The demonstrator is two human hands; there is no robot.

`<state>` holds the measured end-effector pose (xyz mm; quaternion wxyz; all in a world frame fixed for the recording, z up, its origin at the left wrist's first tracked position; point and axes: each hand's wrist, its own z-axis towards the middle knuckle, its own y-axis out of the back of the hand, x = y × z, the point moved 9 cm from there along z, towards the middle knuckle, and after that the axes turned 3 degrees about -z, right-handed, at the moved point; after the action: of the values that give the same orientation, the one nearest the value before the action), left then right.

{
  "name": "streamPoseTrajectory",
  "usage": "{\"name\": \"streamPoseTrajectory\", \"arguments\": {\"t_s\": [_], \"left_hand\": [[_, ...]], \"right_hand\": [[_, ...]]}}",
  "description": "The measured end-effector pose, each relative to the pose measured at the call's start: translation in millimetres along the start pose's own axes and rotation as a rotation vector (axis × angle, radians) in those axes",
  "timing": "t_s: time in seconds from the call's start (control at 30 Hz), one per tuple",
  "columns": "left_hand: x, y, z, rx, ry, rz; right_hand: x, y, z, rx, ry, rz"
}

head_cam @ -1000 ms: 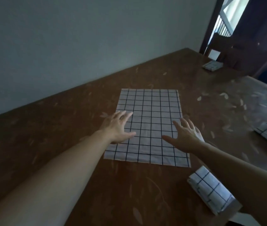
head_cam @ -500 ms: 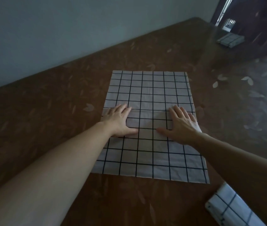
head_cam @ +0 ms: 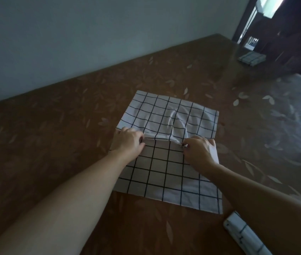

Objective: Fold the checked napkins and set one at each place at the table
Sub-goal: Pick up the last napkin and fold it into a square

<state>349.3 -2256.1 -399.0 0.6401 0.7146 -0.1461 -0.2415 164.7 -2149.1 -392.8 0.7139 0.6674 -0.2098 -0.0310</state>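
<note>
A brown leaf-patterned table [head_cam: 57, 137] meets a pale wall [head_cam: 90, 34]. The left hand [head_cam: 128, 142] and right hand [head_cam: 198, 153] each pinch the checked napkin [head_cam: 166, 173] mid-cloth.

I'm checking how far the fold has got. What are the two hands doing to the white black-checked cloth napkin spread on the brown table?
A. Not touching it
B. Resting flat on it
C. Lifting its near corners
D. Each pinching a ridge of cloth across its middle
D: the left hand and right hand each pinch the white black-checked cloth napkin along a raised ridge across its middle, and the far half is rumpled.
</note>
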Motion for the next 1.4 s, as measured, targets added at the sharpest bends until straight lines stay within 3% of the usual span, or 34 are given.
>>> {"name": "streamPoseTrajectory", "arguments": {"t_s": [0.2, 0.3, 0.43, 0.57, 0.8, 0.93, 1.1, 1.23, 1.4], "left_hand": [[-58.9, 17.9, -4.4, 0.017, -0.216, -0.112], [-81.8, 47.2, -5.3, -0.008, -0.202, -0.218], [-74.4, 109.5, -23.0, -0.100, -0.156, -0.317], [-47.3, 173.3, -60.9, -0.193, -0.113, -0.391], [-13.9, 249.8, -180.0, -0.295, -0.052, -0.468], [1.7, 280.4, -257.7, -0.290, -0.050, -0.485], [16.5, 322.2, -337.2, -0.338, 0.004, -0.515], [25.1, 341.2, -378.4, -0.347, 0.037, -0.532], [16.1, 344.5, -407.1, -0.236, 0.030, -0.501]], "right_hand": [[17.4, 44.4, -18.7, -0.071, 0.226, 0.067], [26.1, 81.5, -24.5, -0.109, 0.291, 0.114], [15.3, 130.3, -32.7, -0.140, 0.152, 0.136], [5.7, 165.8, -45.5, -0.049, -0.081, 0.367], [98.6, 249.4, -107.8, -0.069, 0.087, 0.677], [153.5, 296.9, -157.2, -0.101, 0.263, 0.580], [228.6, 307.9, -226.8, 0.122, 0.579, 0.280], [240.8, 332.0, -246.9, 0.089, 0.650, 0.244], [246.7, 371.5, -275.9, 0.028, 0.774, 0.230]]}}
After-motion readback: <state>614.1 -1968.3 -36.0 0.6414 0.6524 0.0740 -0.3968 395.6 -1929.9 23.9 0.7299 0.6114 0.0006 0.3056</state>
